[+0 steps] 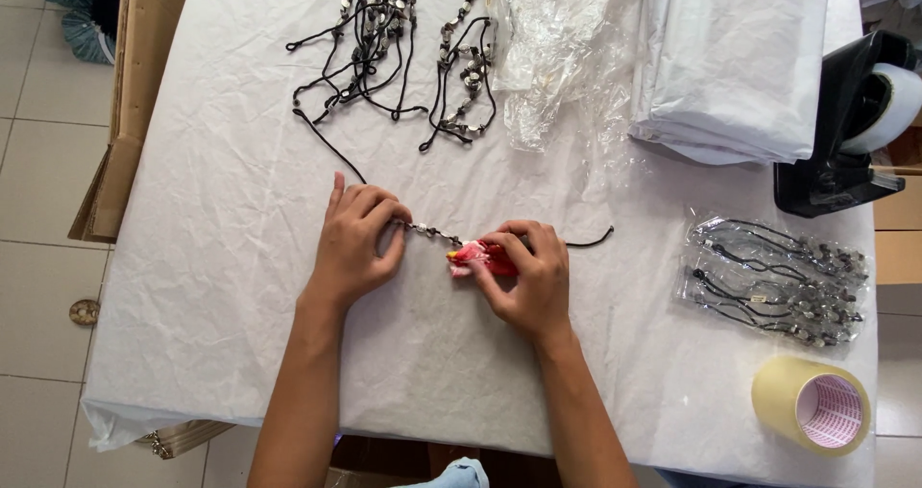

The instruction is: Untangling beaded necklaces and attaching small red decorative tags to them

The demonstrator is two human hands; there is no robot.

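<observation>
Beaded cord (427, 230) pinned by left hand (353, 246) fingers; red tag (477, 256) pinched in right hand (531, 275); attachment step, steady tension required

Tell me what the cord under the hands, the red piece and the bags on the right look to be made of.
The cord looks like thin black matte string, strung with shiny, probably metal beads. The red piece under the right hand looks like glossy plastic, though it is mostly covered. The bags are clear plastic film, judging by glare and wrinkles.
</observation>
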